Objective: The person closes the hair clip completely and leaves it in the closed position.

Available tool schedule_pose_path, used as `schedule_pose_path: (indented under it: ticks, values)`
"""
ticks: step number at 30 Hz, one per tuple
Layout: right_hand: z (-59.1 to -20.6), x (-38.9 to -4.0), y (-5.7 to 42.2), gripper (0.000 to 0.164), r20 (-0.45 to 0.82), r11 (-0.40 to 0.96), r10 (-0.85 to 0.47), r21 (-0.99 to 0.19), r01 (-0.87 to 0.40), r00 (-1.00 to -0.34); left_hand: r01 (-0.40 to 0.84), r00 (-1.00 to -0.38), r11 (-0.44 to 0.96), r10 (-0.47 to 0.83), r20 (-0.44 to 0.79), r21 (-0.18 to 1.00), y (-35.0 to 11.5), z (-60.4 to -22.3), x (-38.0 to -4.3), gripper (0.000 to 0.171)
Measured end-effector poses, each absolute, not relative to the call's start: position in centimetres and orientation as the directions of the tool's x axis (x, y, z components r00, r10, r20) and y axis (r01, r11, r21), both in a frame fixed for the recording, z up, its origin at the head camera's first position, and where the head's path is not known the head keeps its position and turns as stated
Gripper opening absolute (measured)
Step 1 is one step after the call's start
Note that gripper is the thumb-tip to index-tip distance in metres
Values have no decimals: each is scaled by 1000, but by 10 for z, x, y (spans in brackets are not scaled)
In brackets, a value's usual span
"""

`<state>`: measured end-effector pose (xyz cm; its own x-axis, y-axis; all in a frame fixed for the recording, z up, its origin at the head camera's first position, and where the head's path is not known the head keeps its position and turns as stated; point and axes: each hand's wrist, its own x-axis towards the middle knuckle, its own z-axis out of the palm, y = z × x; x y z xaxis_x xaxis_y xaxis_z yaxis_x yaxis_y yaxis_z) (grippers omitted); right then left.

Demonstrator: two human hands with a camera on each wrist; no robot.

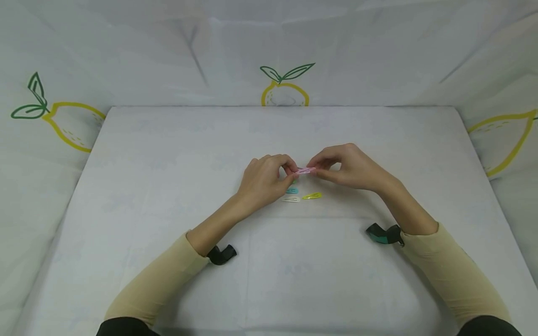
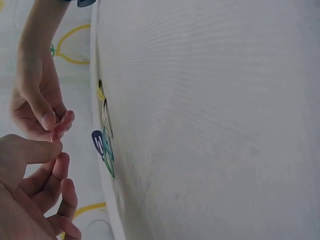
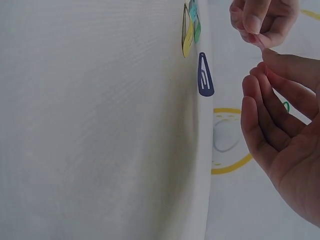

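A pink snap hair clip (image 1: 305, 171) is held up over the white table between both hands. My left hand (image 1: 267, 178) pinches one end of it between thumb and fingertips. At the other end, the thumb and fingers of my right hand (image 1: 349, 165) grip it. Just below the hands lie a light blue hair clip (image 1: 292, 191), a white hair clip (image 1: 291, 199) and a yellow hair clip (image 1: 312, 196). A green hair clip (image 1: 293, 182) is mostly hidden by the left thumb. The wrist views also show a dark blue hair clip (image 3: 205, 75) beside the others.
A white cloth covers the table (image 1: 168, 154). Behind it hangs a white curtain (image 1: 357, 56) printed with lemons. Black wrist-worn devices, one by the left cuff (image 1: 222, 255) and one by the right cuff (image 1: 383, 234), stick out over the table.
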<state>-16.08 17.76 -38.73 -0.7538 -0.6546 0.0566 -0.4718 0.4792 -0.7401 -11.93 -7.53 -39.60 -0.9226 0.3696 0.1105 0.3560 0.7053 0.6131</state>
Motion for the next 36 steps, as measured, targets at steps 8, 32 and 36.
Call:
schedule_pose_path:
  ticks: [8,32,36]
  values:
    - [-387,-160,179,19,41,513,-649,-714,-477,-760,348,-923,721,375,84,599,-73,-397,-122,6]
    - [-387,-156,181,15,-10,566,-640,-683,-463,-768,353,-914,734,402,48,580,-67,-401,-124,8]
    - [-388,-157,181,14,-22,575,-637,-679,-456,-770,349,-915,740,402,38,575,-66,-402,-125,8]
